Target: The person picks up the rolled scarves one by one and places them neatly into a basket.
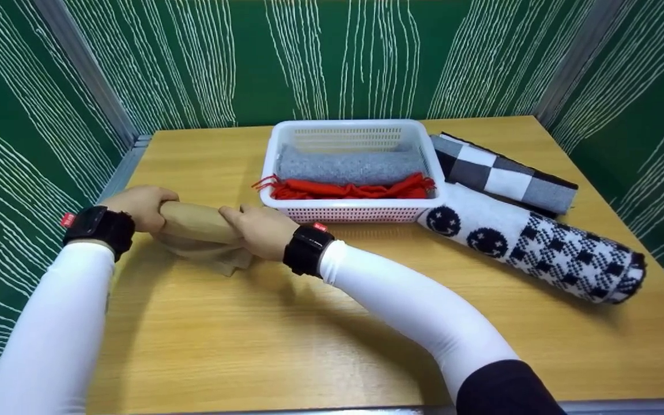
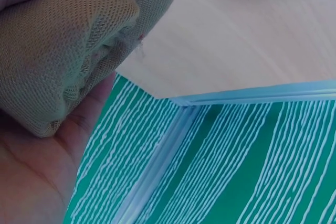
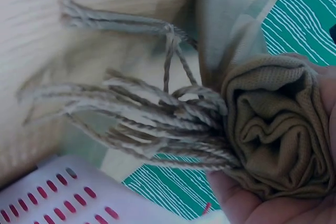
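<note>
A tan scarf (image 1: 199, 223), partly rolled up, spans between my two hands over the left side of the table. My left hand (image 1: 139, 208) grips one end of the roll; in the left wrist view the folded cloth (image 2: 68, 40) lies between the thumb and the palm. At the other end my right hand (image 1: 263, 231) holds the roll, thumb on top. From the right wrist, the coiled end (image 3: 278, 129) shows its layers, with twisted tassels (image 3: 152, 114) sticking out. A loose flap hangs below the roll.
A white basket (image 1: 355, 203) stands at the back middle, holding a grey rolled scarf (image 1: 349, 167) and a red fringed one (image 1: 349, 189). Right of it lie a checkered folded scarf (image 1: 531, 185) and a black-and-white rolled scarf (image 1: 568, 256). Green walls enclose the table (image 1: 222, 346).
</note>
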Motion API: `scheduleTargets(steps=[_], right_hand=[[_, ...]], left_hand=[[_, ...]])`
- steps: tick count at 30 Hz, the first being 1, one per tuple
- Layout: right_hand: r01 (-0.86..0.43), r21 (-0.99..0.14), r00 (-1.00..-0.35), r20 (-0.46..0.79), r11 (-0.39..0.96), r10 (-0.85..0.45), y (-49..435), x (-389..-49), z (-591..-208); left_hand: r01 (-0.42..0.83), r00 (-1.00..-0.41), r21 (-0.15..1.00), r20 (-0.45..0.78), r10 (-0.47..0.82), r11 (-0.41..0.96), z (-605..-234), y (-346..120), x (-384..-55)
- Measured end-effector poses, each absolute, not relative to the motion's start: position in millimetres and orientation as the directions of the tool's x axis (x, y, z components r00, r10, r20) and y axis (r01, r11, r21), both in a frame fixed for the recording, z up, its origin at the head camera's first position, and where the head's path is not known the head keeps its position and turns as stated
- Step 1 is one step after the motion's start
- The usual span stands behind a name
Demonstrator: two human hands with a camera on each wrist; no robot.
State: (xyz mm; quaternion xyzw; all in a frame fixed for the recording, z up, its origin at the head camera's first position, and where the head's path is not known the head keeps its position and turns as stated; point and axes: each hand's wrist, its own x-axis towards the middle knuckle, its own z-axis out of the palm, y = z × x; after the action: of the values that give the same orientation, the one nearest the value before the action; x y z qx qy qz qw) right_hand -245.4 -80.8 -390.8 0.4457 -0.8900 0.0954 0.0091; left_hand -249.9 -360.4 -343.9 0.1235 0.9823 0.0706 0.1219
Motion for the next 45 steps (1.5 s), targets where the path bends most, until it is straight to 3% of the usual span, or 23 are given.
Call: scheduleTargets(steps=[11, 33, 45], right_hand=[[-0.813, -0.182, -0.575, 0.098, 0.554, -0.812, -71.7, -244.5, -374.9], [-0.801, -0.142, -0.598, 0.164, 0.581, -0.785, -42.4, -254.0, -340.4], [-0.803, -0.042, -0.583, 0.264, 0.594, -0.769, -21.8, -261.4, -330.9]], left_hand=[[0.222, -0.945, 0.173, -0.206, 0.256, 0.96, -329.5, -354.2, -252.1], [0.267, -0.951, 0.147, -0.119, 0.285, 0.952, -307.3, -324.1, -259.4], [0.308, -0.944, 0.16, -0.068, 0.322, 0.938, -305.7, -308.4, -267.8]])
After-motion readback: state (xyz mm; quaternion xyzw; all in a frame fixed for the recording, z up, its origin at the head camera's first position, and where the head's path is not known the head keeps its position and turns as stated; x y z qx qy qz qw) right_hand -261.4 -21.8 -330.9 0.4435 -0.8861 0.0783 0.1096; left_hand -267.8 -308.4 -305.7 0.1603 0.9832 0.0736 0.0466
